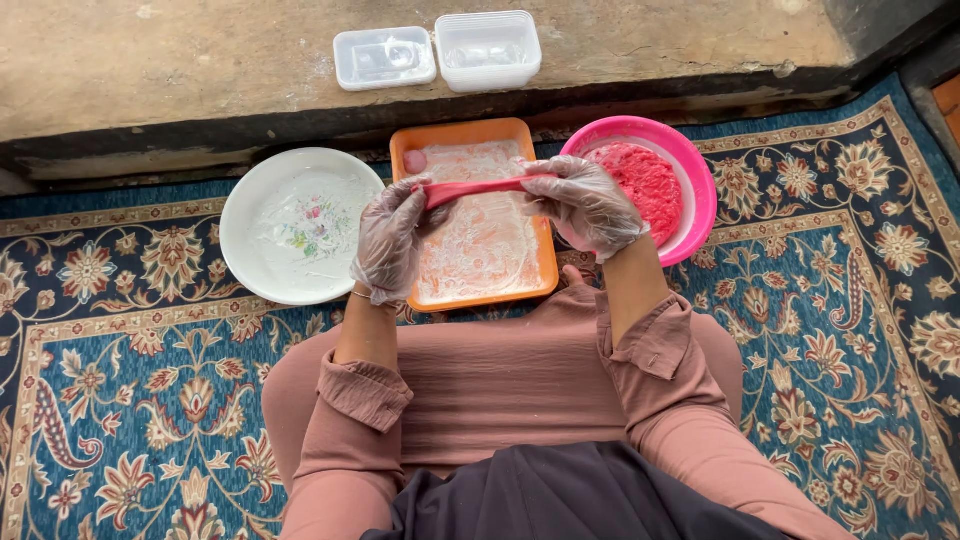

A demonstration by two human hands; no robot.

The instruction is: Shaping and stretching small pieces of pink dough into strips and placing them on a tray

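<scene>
My gloved left hand [390,240] and right hand [583,203] each pinch one end of a soft pink dough rope [478,187], stretched above the greasy rectangular orange tray [545,262].

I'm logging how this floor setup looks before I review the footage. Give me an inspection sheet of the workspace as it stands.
Surface: patterned blue carpet, with a stone ledge behind it.
Job's things: a pink strip stretched between both hands above an orange tray smeared white; one small pink ball in the tray's corner; a pink bowl of red-pink mass at the right; a white plate with a thin film at the left.
Clutter: two clear plastic containers on the ledge.
Hands: left hand and right hand, both in clear gloves, each pinching an end of the strip.
Cables: nothing seen.
Surroundings: the person's pink-sleeved arms and lap; nobody else seen.
</scene>
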